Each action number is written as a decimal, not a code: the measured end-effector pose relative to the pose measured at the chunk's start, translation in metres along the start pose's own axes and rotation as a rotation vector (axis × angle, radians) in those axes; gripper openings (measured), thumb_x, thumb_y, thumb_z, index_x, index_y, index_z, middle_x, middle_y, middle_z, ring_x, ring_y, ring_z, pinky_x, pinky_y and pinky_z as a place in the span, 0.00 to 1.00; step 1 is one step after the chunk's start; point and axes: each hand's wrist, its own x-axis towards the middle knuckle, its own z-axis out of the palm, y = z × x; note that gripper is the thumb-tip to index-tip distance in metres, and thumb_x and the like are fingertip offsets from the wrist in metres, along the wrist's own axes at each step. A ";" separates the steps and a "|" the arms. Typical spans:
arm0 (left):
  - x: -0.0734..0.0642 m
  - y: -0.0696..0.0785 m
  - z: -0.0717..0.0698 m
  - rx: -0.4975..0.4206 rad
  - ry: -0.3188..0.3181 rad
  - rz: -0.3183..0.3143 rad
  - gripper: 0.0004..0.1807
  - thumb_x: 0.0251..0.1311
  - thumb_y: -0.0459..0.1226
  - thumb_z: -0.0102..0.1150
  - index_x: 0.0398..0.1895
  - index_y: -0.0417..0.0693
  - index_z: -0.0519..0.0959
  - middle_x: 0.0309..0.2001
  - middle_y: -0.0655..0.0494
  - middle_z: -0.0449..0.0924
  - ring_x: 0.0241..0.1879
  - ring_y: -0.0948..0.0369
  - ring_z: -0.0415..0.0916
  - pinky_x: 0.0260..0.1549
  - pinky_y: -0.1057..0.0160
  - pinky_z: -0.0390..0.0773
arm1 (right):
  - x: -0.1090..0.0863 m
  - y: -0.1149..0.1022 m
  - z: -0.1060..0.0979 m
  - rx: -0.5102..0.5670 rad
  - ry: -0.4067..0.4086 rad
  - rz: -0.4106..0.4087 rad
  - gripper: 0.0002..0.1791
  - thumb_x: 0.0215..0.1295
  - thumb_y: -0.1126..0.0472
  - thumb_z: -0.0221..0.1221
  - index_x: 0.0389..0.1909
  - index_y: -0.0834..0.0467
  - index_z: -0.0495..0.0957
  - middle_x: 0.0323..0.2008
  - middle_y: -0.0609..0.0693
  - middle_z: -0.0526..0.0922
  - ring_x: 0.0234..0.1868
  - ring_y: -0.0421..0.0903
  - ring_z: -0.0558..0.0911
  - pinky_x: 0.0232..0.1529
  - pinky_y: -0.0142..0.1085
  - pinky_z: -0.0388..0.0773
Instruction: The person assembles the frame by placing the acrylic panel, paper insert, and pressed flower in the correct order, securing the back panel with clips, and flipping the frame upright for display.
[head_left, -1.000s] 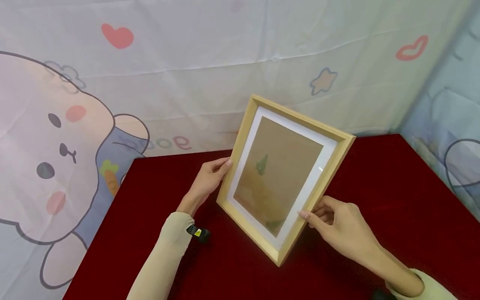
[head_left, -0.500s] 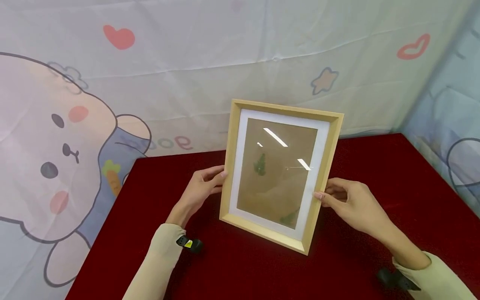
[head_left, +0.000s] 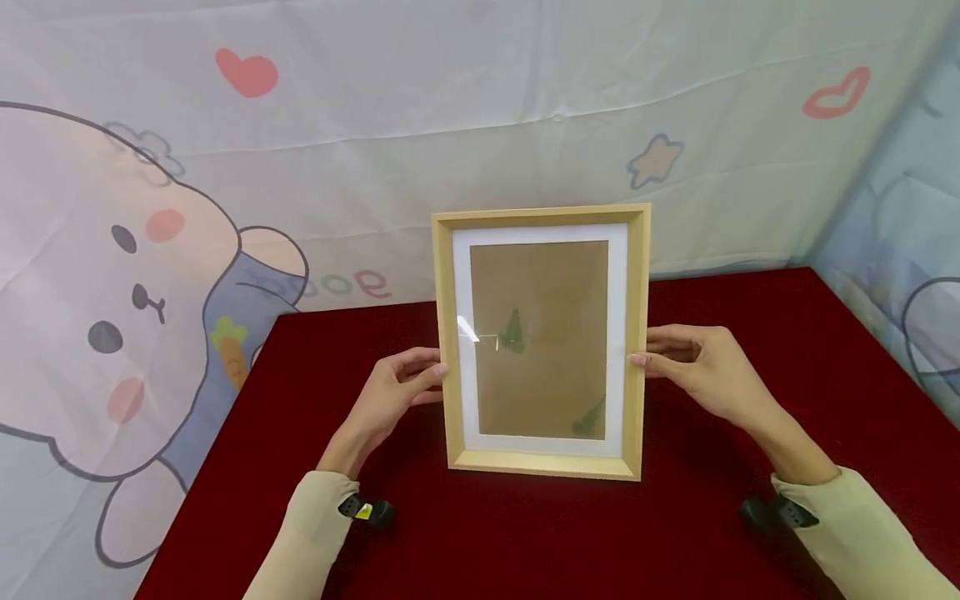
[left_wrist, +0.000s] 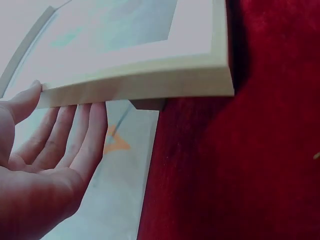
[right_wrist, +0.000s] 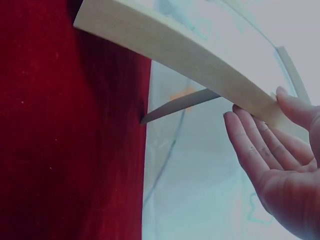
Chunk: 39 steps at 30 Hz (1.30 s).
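Observation:
A light wooden picture frame (head_left: 635,275) with a white mat and a brown inside showing small green shapes stands nearly upright, facing me, in the head view. My left hand (head_left: 390,396) holds its left side, thumb at the front edge and fingers behind. On the opposite side my right hand (head_left: 712,375) pinches the edge the same way, a little higher. In the right wrist view a thin stand leg (right_wrist: 180,104) juts from the back of the frame toward the red cloth. The fingers (left_wrist: 92,135) of my left hand reach under the back in the left wrist view.
A dark red cloth (head_left: 525,542) covers the table. Behind it hangs a pale backdrop (head_left: 420,100) printed with a bear, hearts and a star. The table's back edge runs close to that backdrop. A second pale cloth (head_left: 915,217) hangs at the right.
The frame has turned from tilted to nearly straight and square to me, its bottom edge now level. The right hand has risen and the left hand has lowered, both keeping their hold.

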 end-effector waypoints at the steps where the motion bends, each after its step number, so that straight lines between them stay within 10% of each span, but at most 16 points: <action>1: -0.001 0.000 0.000 -0.001 -0.004 -0.003 0.24 0.72 0.43 0.66 0.66 0.41 0.78 0.62 0.39 0.82 0.51 0.57 0.88 0.55 0.53 0.88 | 0.002 0.001 -0.001 0.023 0.004 0.002 0.22 0.71 0.55 0.69 0.59 0.64 0.84 0.47 0.61 0.91 0.40 0.35 0.91 0.42 0.27 0.87; 13: 0.008 0.012 -0.007 -0.040 -0.012 0.056 0.26 0.71 0.40 0.67 0.68 0.38 0.78 0.63 0.38 0.82 0.52 0.60 0.88 0.58 0.53 0.86 | 0.008 0.005 -0.005 0.349 0.015 -0.006 0.25 0.72 0.63 0.66 0.64 0.73 0.76 0.46 0.39 0.91 0.44 0.40 0.93 0.47 0.34 0.90; 39: 0.007 0.021 -0.012 -0.081 0.070 0.071 0.25 0.66 0.31 0.69 0.65 0.31 0.78 0.46 0.60 0.88 0.45 0.64 0.89 0.52 0.64 0.88 | 0.043 0.007 -0.004 0.339 -0.043 -0.009 0.28 0.72 0.59 0.67 0.65 0.72 0.76 0.48 0.39 0.90 0.47 0.37 0.91 0.50 0.41 0.90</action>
